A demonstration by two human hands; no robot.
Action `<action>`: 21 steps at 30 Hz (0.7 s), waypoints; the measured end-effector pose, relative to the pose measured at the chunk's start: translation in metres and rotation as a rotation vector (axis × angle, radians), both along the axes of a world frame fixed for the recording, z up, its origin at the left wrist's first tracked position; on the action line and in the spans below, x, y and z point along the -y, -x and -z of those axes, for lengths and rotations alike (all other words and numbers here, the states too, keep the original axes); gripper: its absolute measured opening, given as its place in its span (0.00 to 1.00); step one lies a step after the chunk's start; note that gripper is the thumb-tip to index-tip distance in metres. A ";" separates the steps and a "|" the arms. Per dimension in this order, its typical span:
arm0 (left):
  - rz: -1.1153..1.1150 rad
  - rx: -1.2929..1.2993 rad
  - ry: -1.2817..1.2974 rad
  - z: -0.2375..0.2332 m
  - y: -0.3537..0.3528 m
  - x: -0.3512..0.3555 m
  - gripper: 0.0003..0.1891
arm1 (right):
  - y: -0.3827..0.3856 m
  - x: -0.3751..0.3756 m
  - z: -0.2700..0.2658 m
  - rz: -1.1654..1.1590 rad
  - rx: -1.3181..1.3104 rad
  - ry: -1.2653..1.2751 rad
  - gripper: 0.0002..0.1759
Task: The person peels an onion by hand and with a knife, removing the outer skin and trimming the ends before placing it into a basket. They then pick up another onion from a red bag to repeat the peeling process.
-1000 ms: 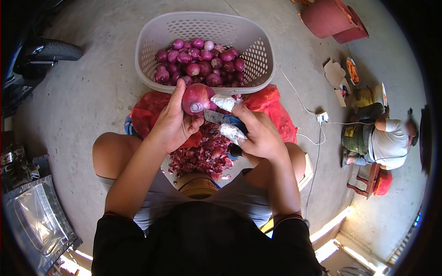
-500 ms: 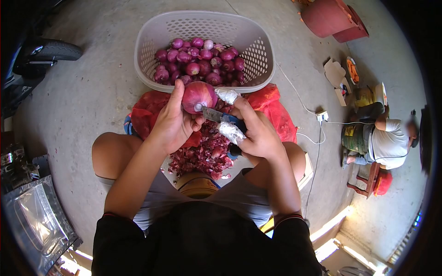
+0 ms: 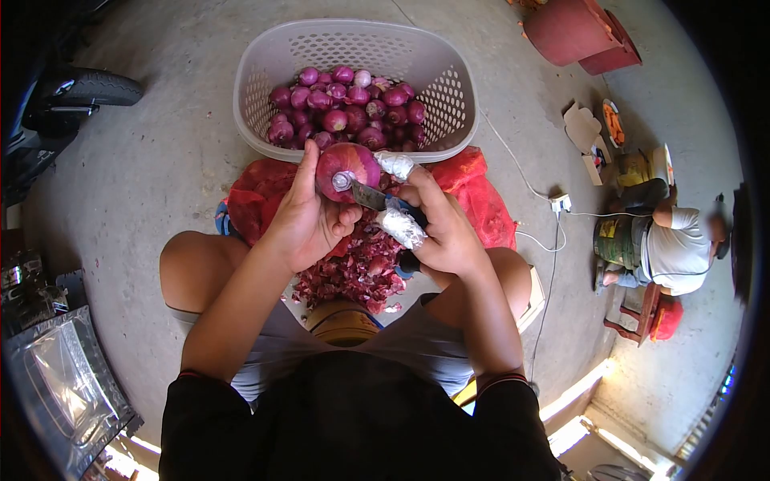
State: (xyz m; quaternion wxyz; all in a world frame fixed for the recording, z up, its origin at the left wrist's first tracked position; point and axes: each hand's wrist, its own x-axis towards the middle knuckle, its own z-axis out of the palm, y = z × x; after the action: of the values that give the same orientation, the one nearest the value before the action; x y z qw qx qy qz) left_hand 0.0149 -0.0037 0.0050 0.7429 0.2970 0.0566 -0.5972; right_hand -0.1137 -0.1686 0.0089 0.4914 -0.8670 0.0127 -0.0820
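A large red onion (image 3: pixel 346 167) is held in my left hand (image 3: pixel 309 220), with the thumb upright along its left side. My right hand (image 3: pixel 451 232) grips a small knife (image 3: pixel 368 196), its blade against the onion beside the pale cut end. Silvery wrapping covers two digits of that hand, and the upper one touches the onion's right side. Under my hands lies a heap of onion skins (image 3: pixel 353 276). Just beyond stands a grey plastic basket (image 3: pixel 265 40) holding several purple onions (image 3: pixel 334 120).
Red mesh sacks (image 3: pixel 481 196) flank the skins. A white power socket (image 3: pixel 560 202) with cables lies on the floor at right. Farther right, a person (image 3: pixel 678 248) sits near a wooden stool (image 3: pixel 642 317). Red tubs (image 3: pixel 569 32) stand top right, a tyre (image 3: pixel 100 86) upper left.
The onion has turned slightly in my left hand, so its pale cut end shows more. The knife and my right hand have shifted slightly, the blade tilting down toward the right.
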 end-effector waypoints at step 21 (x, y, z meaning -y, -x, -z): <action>0.018 0.182 -0.190 -0.009 0.003 0.001 0.35 | -0.002 0.009 -0.008 -0.103 0.101 0.139 0.36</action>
State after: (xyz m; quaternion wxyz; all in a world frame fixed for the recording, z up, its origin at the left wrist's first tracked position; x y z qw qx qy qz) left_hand 0.0115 -0.0052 0.0135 0.7081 0.4194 0.0425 -0.5665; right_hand -0.1113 -0.1776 0.0169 0.4335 -0.8933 -0.0623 -0.1012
